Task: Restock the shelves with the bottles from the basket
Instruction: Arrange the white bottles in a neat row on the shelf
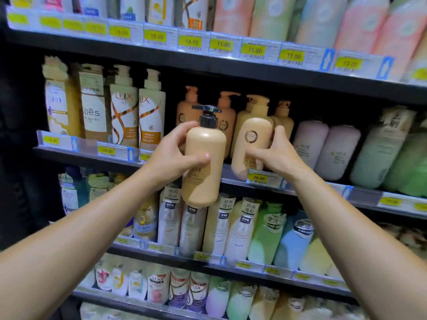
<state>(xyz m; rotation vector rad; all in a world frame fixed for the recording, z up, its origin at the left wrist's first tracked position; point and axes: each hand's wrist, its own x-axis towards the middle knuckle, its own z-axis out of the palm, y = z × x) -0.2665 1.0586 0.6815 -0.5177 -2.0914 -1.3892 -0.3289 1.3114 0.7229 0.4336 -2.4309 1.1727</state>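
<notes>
Bottles: left hand (171, 155) grips a black-pumped one (204, 162), right hand (275, 153) another (250, 144) on the shelf (233, 179).

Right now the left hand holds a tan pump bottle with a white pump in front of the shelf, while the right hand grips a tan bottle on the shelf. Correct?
Not quite: the pump is black, not white, as the head view shows. The rest stands: the left hand holds the tan pump bottle in front of the shelf; the right hand grips a shelf bottle.

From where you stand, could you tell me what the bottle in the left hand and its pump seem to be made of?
Bottle body: probably matte tan plastic; smooth, opaque, with a soft sheen. Pump: apparently glossy black plastic, judging by its sharper highlights.
</notes>
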